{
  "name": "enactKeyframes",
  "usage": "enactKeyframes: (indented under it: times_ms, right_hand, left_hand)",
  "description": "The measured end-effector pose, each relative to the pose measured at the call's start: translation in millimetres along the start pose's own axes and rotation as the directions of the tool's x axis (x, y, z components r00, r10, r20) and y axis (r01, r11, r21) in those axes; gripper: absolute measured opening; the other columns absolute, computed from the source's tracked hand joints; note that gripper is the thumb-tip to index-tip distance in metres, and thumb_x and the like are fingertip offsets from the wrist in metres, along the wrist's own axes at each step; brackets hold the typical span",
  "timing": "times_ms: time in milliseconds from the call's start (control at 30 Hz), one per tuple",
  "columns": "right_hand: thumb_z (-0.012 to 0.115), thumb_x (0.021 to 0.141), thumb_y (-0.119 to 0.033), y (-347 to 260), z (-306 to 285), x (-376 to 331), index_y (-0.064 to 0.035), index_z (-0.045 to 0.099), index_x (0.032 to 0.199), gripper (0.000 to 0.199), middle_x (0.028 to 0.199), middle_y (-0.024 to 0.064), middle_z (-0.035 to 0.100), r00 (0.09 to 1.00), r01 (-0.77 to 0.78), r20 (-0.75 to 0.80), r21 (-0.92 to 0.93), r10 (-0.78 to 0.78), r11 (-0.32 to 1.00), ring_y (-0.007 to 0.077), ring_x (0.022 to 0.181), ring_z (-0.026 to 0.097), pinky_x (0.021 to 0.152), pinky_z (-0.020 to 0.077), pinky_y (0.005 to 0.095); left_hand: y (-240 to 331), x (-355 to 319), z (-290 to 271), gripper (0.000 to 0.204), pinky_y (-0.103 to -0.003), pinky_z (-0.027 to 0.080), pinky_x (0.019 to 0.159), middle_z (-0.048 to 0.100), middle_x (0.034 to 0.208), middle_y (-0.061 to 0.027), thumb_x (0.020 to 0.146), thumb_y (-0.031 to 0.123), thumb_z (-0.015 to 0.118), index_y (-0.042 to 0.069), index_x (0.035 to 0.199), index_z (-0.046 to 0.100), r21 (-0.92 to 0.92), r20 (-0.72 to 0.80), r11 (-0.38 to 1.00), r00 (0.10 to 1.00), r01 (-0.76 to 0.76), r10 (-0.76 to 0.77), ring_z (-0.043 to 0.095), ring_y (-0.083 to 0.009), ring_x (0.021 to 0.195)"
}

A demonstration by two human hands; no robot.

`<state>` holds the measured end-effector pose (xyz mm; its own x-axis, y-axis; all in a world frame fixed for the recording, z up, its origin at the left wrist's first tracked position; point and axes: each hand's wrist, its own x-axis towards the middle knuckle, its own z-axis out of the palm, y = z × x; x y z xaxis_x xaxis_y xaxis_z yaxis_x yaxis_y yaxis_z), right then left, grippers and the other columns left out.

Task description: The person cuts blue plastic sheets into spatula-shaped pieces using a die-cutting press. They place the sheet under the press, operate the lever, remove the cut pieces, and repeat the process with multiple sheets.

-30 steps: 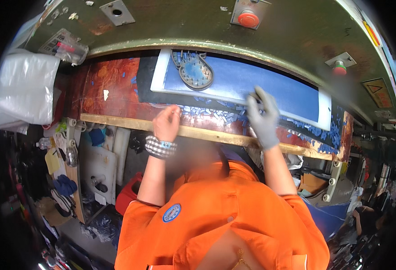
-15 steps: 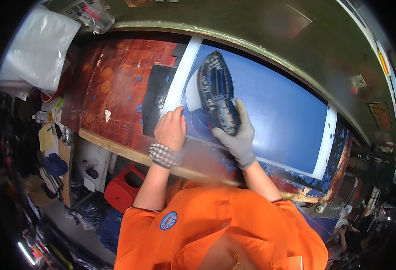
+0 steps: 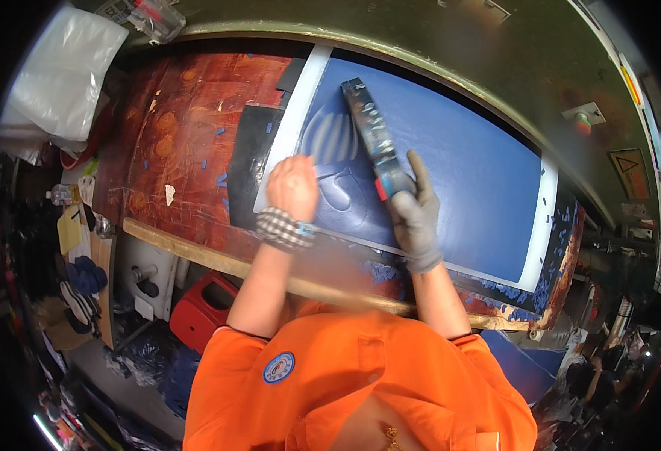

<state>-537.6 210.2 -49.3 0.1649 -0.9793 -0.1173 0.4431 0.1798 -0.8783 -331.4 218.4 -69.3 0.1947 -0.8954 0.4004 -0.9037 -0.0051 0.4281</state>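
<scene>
My right hand (image 3: 415,214), in a grey glove, grips the near end of a dark, sole-shaped cutting die (image 3: 372,128). The die is tilted up on edge above a blue sheet (image 3: 466,188), showing its narrow side with a red mark near my fingers. My left hand (image 3: 293,186), bare with a checked band at the wrist, is closed over the sheet's left border; whatever it may hold is hidden. Between the hands, a curved outline (image 3: 342,199) shows in the sheet. Beyond it lies a pale striped patch (image 3: 333,137), left of the die.
A white strip (image 3: 300,105) borders the sheet's left side, another (image 3: 539,233) its right. Blue scraps lie on the red-brown board (image 3: 187,128) and at the right end. A green machine beam (image 3: 391,56) spans the far side. A red stool (image 3: 201,308) stands below the table.
The die has turned from showing its ribbed face to standing on edge, and my right hand has shifted slightly right. My left hand has moved slightly right and its fingers have curled in.
</scene>
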Motion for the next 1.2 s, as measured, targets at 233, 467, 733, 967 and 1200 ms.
enactKeyframes:
  times_ms: [233, 467, 733, 967, 1200]
  right_hand:
    - [0.088, 0.065, -0.018, -30.8, -28.1, -17.0, 0.0027, 0.046, 0.143, 0.091, 0.124, 0.0161, 0.060, 0.957, 0.248, 0.055, -0.665, -0.285, 0.704, 0.0278, 0.111, 0.062, 0.096, 0.0502, 0.0359]
    - [0.087, 0.061, -0.021, 11.5, -41.8, -26.2, 0.0011, 0.042, 0.144, 0.097, 0.130, 0.0238, 0.052, 0.824, 0.454, 0.358, -0.881, -0.439, 0.132, 0.0409, 0.118, 0.052, 0.101, 0.0431, 0.0472]
    - [0.085, 0.068, -0.031, 11.0, -50.8, -31.2, 0.0070, 0.032, 0.147, 0.102, 0.132, 0.0303, 0.049, 0.819, 0.486, 0.389, -0.861, -0.421, 0.151, 0.0452, 0.123, 0.049, 0.105, 0.0410, 0.0496]
    - [0.061, 0.098, -0.036, -79.2, -125.6, -73.5, 0.0052, 0.013, 0.156, 0.086, 0.160, 0.0271, 0.020, 0.545, 0.137, -0.103, -0.968, -0.832, 0.210, 0.0383, 0.146, 0.028, 0.119, 0.0235, 0.0505]
    - [0.053, 0.092, -0.066, -144.5, -158.1, -91.0, 0.0222, -0.005, 0.144, 0.118, 0.149, 0.0455, 0.008, 0.369, -0.054, 0.070, -0.994, -0.927, -0.096, 0.0565, 0.142, 0.010, 0.117, 0.0131, 0.0599]
  left_hand:
    - [-30.5, -16.6, 3.3, 0.028, -0.044, 0.047, 0.069, 0.057, 0.071, -0.0122, 0.092, 0.015, 0.069, -0.003, 0.112, 0.063, -0.102, -0.028, 0.995, 1.000, -0.011, 0.009, 0.057, -0.0330, 0.070]
    - [-32.5, -15.4, 9.1, 0.037, -0.040, 0.048, 0.068, 0.052, 0.067, -0.0071, 0.090, 0.008, 0.065, 0.000, 0.126, 0.061, -0.125, -0.059, 0.992, 0.998, 0.008, -0.016, 0.056, -0.0266, 0.067]
    - [-38.9, -16.2, 13.1, 0.020, -0.039, 0.052, 0.068, 0.067, 0.082, -0.0142, 0.092, 0.008, 0.061, 0.004, 0.109, 0.070, -0.156, -0.179, 0.985, 0.983, -0.070, 0.042, 0.064, -0.0292, 0.072]
    - [-22.3, -67.7, -19.0, 0.019, -0.042, 0.053, 0.071, 0.070, 0.090, -0.0162, 0.095, 0.011, 0.061, 0.007, 0.111, 0.069, -0.088, -0.111, 0.984, 0.983, -0.157, 0.147, 0.067, -0.0326, 0.076]
    - [-5.0, -147.3, -21.8, 0.010, -0.041, 0.049, 0.071, 0.069, 0.083, -0.0135, 0.089, 0.012, 0.065, 0.005, 0.096, 0.068, -0.165, 0.079, 0.980, 0.988, -0.116, 0.131, 0.064, -0.0318, 0.075]
